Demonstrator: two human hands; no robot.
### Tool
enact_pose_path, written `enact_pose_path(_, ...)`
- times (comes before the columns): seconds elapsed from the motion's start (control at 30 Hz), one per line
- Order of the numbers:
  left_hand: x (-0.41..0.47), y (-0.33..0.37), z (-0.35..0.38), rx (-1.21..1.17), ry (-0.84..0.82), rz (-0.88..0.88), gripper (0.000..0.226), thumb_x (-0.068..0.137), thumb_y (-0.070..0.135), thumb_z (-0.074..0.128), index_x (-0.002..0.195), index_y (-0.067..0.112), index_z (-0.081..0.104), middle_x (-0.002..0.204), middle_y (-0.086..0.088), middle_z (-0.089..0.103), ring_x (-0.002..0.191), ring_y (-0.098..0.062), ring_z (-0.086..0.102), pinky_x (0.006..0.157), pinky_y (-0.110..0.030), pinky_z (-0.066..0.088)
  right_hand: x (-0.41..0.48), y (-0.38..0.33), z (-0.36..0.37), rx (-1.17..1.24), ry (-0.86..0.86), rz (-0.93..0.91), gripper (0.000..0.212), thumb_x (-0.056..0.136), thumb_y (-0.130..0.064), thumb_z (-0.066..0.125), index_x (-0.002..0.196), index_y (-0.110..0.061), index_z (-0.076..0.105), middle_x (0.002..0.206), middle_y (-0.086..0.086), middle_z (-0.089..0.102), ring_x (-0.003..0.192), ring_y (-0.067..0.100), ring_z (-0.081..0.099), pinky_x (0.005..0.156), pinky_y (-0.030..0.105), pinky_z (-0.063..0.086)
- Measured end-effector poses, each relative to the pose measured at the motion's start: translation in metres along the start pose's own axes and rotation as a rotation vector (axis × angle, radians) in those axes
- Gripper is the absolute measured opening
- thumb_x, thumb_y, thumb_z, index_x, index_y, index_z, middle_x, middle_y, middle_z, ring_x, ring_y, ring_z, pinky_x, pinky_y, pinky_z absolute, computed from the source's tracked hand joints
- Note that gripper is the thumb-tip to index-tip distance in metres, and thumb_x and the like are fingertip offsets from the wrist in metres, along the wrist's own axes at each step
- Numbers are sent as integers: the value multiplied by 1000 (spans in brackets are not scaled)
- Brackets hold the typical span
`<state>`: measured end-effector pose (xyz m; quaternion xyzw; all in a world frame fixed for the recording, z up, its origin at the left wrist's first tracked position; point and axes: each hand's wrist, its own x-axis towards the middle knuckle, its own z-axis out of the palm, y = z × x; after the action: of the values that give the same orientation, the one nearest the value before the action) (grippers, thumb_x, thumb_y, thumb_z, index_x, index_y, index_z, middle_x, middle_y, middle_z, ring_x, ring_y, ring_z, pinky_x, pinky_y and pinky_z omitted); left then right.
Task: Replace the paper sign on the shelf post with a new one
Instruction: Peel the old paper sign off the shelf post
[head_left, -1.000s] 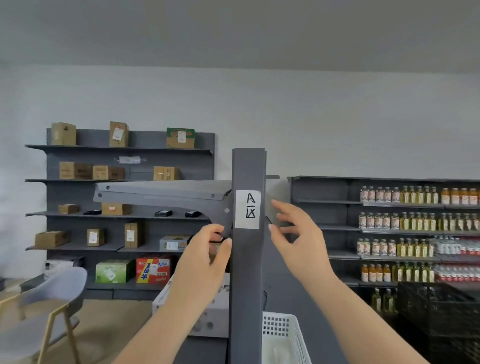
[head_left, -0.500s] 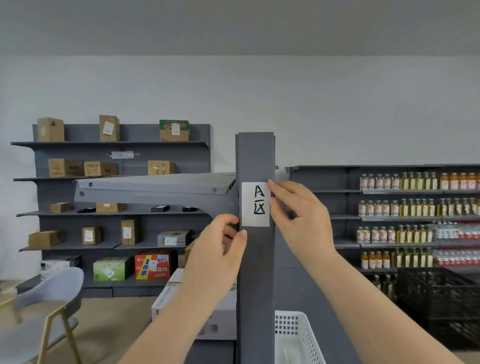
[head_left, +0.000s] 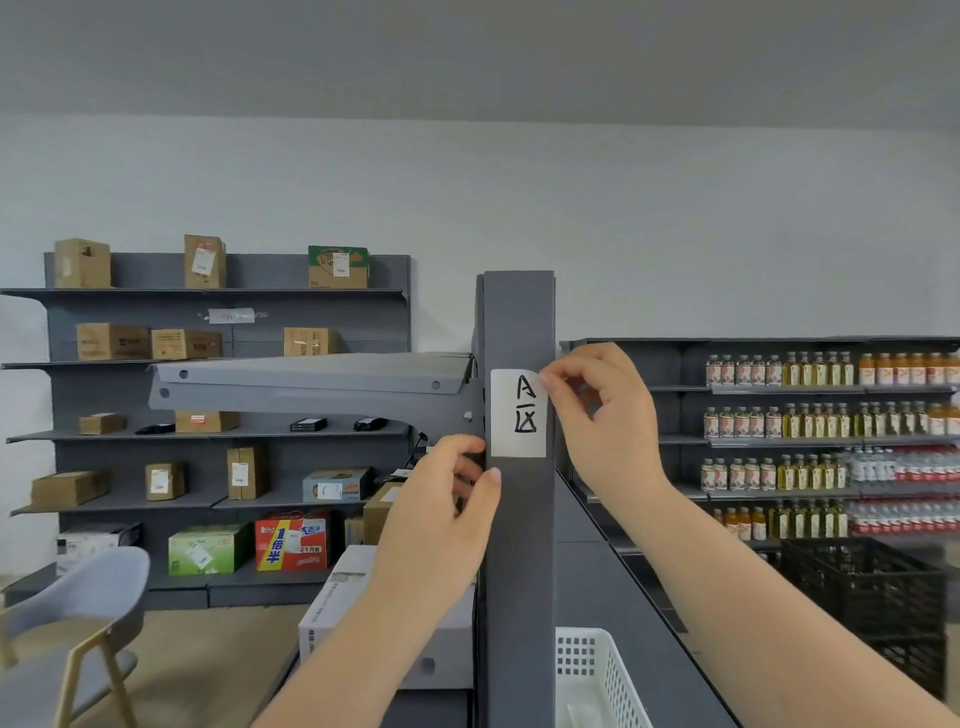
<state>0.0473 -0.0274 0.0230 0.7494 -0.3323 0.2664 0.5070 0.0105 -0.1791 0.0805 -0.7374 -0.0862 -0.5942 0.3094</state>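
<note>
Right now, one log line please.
step: peel old sign | right hand: pinching top right corner of paper sign | left hand: bracing shelf post

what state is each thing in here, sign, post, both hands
paper sign: stuck flat on the post, upright, top right corner pinched
shelf post: upright, bearing the sign
right hand: fingertips closed on the sign's top right corner
left hand: gripping the post's left edge, just below the sign

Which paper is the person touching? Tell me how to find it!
Find the tall dark grey metal shelf post in the middle. Partway up its front is a small white paper sign with a black hand-drawn "A" and a Chinese character beneath. The right hand pinches its top right corner, and the left hand grips the post just below; it is the only paper on the post.
</note>
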Motion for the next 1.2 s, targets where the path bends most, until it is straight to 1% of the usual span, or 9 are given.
enact_pose_path(0.2,-3,0,-4,-20,-27,-20,29,91,28,56,119,34,54,96,18,61,89,4,57,67,-12,44,-17,-4,-2,-1,-63,-76,14,88,3,58,81,-8,62,84,-3,57,84,13,53,75,16,43)
enact_pose_path(0.3,-7,0,-6,-36,-38,-34,34,89,21,58,121,34,54,96,19,62,89,3,58,66,-11,43,-34,-8,-10,66,-85,-32,25,88,6,56,80,-17,60,82,-8,60,82,9,54,73,9,42)
enact_pose_path(0.47,-19,-3,-10,-30,-37,-40,39,89,9,55,118,35,58,98,20,65,88,9,57,66,-4,46,-65,-13,-28,169,-84,4,27,88,-3,56,79,-29,58,83,-7,61,78,12,57,74,14,45)
enact_pose_path(0.6,-32,4,-15,-164,8,-42,25,94,14,52,107,32,61,91,14,72,88,5,64,71,-5,48,-78,-22,-39,265,-42,115,25,88,-8,58,78,-31,60,82,-9,65,76,14,61,70,19,49)
enact_pose_path(0.7,-41,23,-19,-412,-99,-112,22,97,20,48,100,28,68,85,4,77,78,-8,71,64,-20,58,-82,-23,-39,237,-99,209,30,87,-4,62,78,-32,63,84,-10,68,77,10,62,67,17,50)
enact_pose_path(0.8,-53,36,-17,-715,-298,-364,29,97,29,45,93,24,73,84,-9,78,70,-23,74,57,-34,61,-92,-23,-40,219,-117,214,29,85,-2,64,77,-30,65,85,-10,69,79,11,63,68,15,49)
enact_pose_path(0.93,-64,30,-8,-972,-531,-616,36,85,36,55,99,8,72,100,-25,74,78,-35,73,57,-38,61,-107,-20,-43,201,-169,110,29,83,1,64,79,-28,64,83,-7,65,81,15,63,70,19,51)
enact_pose_path(1.07,-70,16,-1,-1049,-539,-631,32,77,22,66,102,2,71,98,-24,73,82,-30,72,66,-36,61,-124,-6,-50,262,-274,73,20,81,-2,62,82,-21,65,87,-7,64,87,17,64,76,21,52)
enact_pose_path(1.2,-78,8,8,-961,-482,-606,34,73,14,70,103,-3,71,94,-22,75,82,-27,73,69,-35,61,-142,6,-56,373,-326,178,19,81,-2,63,80,-21,67,91,-7,65,91,20,65,79,25,54)
